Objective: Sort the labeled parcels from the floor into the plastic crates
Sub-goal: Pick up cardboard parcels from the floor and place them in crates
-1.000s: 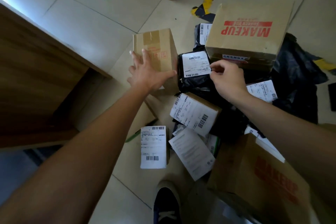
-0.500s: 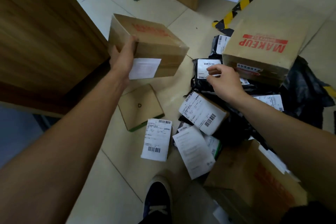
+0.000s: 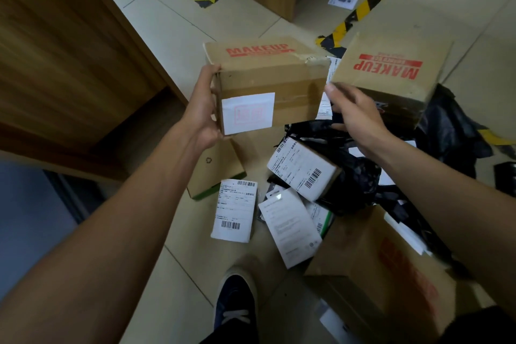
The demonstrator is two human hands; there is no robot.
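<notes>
The left hand (image 3: 205,109) grips the left end of a cardboard MAKEUP box (image 3: 268,84), lifted clear of the floor (image 3: 156,288). The right hand (image 3: 358,117), fingers spread and holding nothing, hovers just beside its right end. This looks like label-checking; next it needs a crate, and none shows. Labelled parcels (image 3: 303,169), black bags (image 3: 354,181) and a second MAKEUP box (image 3: 391,70) crowd the right.

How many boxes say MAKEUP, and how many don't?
MAKEUP boxes: 3, one held by the left hand, one at the back, one nearest.
Other brown boxes: 2, one plain, one labeled.
Total: 5
</notes>
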